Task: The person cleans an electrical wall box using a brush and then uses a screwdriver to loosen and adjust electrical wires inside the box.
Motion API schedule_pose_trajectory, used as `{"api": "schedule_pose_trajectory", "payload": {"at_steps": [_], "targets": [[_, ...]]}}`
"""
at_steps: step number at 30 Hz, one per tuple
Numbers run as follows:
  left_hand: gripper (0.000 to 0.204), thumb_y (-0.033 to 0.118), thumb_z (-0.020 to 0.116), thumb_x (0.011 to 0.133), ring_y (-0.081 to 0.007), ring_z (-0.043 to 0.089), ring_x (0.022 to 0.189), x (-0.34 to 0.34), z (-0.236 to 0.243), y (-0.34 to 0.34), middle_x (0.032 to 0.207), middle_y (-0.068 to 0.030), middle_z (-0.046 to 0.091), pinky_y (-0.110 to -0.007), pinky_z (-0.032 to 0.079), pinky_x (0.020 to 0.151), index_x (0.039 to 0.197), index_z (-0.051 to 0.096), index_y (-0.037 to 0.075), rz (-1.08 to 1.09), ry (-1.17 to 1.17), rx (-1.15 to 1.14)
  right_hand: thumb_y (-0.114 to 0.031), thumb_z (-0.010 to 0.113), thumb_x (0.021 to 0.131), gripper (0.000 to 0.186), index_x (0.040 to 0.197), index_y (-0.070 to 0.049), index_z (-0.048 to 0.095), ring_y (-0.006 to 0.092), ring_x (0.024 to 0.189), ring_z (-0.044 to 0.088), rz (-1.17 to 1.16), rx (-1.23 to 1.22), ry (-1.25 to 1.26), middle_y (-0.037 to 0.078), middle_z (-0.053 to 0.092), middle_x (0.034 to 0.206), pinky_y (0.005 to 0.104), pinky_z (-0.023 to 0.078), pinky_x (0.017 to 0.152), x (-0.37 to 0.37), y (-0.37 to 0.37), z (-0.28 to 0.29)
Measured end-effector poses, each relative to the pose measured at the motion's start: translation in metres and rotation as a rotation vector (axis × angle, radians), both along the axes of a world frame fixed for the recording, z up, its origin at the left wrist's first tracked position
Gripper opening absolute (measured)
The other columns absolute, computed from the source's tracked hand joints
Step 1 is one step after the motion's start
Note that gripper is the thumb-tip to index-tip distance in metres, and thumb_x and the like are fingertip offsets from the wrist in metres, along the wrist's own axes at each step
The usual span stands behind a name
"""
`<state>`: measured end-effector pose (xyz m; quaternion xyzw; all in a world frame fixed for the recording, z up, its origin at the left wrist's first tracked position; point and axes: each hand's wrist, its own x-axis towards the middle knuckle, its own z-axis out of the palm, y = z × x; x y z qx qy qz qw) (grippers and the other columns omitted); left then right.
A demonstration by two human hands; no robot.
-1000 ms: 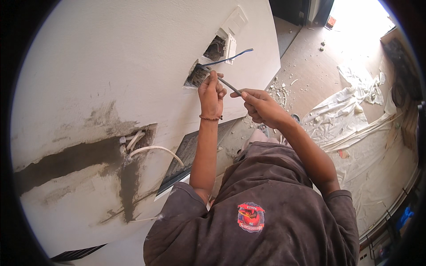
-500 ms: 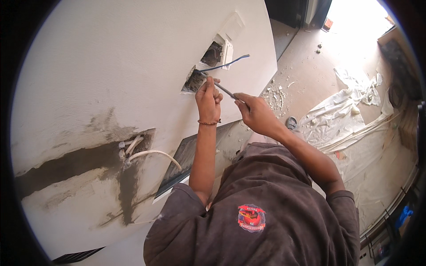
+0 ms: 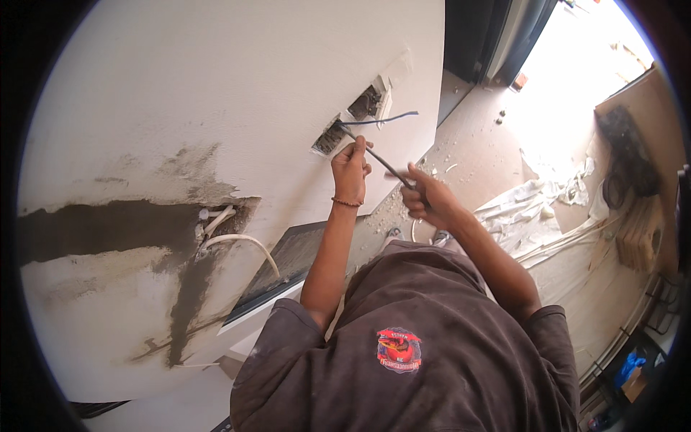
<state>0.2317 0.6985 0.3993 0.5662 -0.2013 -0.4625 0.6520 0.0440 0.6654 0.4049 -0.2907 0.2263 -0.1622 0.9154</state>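
Observation:
A dark grey, slender cable [image 3: 386, 165] slants out of the lower wall opening [image 3: 330, 137] and down to the right. My left hand [image 3: 351, 171], with a beaded bracelet at its wrist, is closed on the cable just below that opening. My right hand [image 3: 432, 201] is closed around the cable's lower part, its forefinger and thumb partly stretched out and slightly blurred. From the same opening a thin blue wire [image 3: 381, 121] sticks out to the right, touched by neither hand. How far the cable runs inside the opening is hidden.
A second opening [image 3: 365, 103] with a broken white edge lies above. Pale conduits [image 3: 241, 241] stick out of a rough cavity at the left, beside dark mortar patches [image 3: 108, 227]. Rubble and white sheeting [image 3: 533, 205] cover parts of the floor, right of the wall's edge.
My right hand has slid down along the cable, away from my left hand, so a longer stretch shows between them. The view has shifted a little.

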Motion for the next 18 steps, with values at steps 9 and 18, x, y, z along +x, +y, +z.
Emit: {"api": "schedule_pose_trajectory", "payload": {"at_steps": [9,18], "targets": [[0.031,0.030,0.056,0.095,-0.0006,0.022,0.048,-0.001,0.001,0.002,0.055,0.0109,0.027,-0.019,0.023,0.045,0.094,0.062,-0.001,-0.053,0.136,-0.066,-0.012,0.053,0.092,0.020,0.101,0.001,0.064,0.0271,0.050,0.053,-0.483,-1.257,0.643,0.014,0.061,0.069,0.0339,0.044,0.052,0.018,0.033,0.019],[0.029,0.028,0.056,0.095,-0.0014,0.021,0.046,0.006,-0.004,0.001,0.053,0.0097,0.029,-0.019,0.023,0.044,0.088,0.061,0.001,-0.064,0.210,-0.116,-0.038,0.036,0.101,0.042,0.119,-0.003,0.051,0.0062,0.045,0.022,-0.044,0.314,0.013,-0.007,0.020,0.057,0.0226,0.026,0.041,-0.003,0.031,0.019]]}}
